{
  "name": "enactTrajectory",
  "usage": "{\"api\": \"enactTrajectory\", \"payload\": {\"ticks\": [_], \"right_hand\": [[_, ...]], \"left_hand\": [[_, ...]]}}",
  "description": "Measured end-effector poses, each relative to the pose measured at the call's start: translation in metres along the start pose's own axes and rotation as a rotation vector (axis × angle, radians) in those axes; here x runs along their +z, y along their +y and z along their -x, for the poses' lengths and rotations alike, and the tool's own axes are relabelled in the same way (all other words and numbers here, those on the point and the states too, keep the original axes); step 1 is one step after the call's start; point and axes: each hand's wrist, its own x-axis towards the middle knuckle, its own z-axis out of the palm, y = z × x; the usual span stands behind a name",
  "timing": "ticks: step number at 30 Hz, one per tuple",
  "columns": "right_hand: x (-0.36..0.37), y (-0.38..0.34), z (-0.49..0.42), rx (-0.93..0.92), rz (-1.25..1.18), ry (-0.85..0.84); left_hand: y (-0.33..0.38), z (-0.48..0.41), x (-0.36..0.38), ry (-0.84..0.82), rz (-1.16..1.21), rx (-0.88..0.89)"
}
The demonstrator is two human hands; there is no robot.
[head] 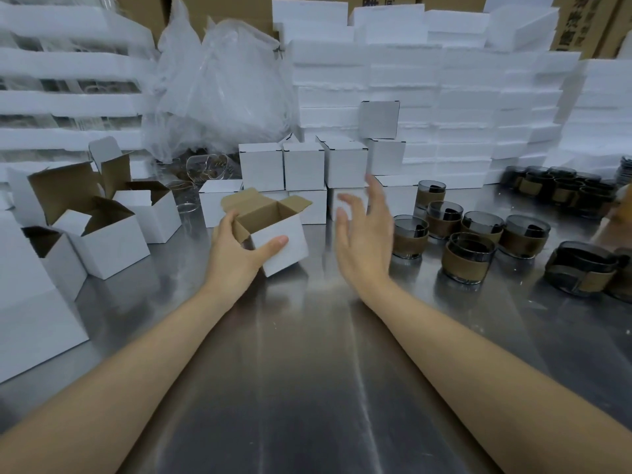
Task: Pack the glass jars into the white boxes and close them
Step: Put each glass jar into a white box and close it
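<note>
Left grip [236, 251] pinches the open white box [277, 241], tilted, flaps up, mid tabletop [307, 371] toward the far edge; right grip [362, 234] spread, empty, hovering just right of it. Glass jars [466, 258] stand clustered toward the right edge, none packed in this box as far as shows. Likely risks: a hasty reach knocks neighbouring jars together, or the tipped, one-handed box skids on the slick metal and a flap catches the jar's rim going in.

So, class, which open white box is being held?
The tilted box at the centre, gripped by the left hand. The other open boxes stand untouched at the left of the table.
</note>
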Motion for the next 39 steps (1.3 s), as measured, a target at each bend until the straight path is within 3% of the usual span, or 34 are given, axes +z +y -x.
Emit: {"api": "enactTrajectory", "payload": {"ticks": [3, 6, 9, 19, 25, 31, 39], "right_hand": [[-0.005, 0.016, -0.007, 0.303, 0.137, 0.147], [-0.012, 0.031, -0.017, 0.545, 0.095, 0.205], [-0.012, 0.039, -0.019, 0.668, 0.007, 0.096], [0.008, 0.031, -0.010, 0.261, -0.107, -0.522], [0.008, 0.032, -0.010, 0.314, -0.204, -0.501], [0.005, 0.021, -0.006, 0.159, -0.171, -0.338], [0.004, 0.021, -0.005, 0.083, -0.248, -0.288]], "left_hand": [[-0.002, 0.000, -0.001, -0.053, -0.065, -0.001], [-0.002, 0.003, 0.002, -0.118, -0.087, 0.018], [-0.002, 0.004, 0.002, -0.115, -0.098, 0.024], [-0.003, 0.002, 0.002, -0.144, -0.073, 0.017], [-0.004, 0.001, 0.001, -0.128, -0.032, -0.007], [-0.004, 0.000, 0.001, -0.104, -0.016, -0.030], [-0.003, 0.001, 0.002, -0.097, -0.024, -0.028]]}}
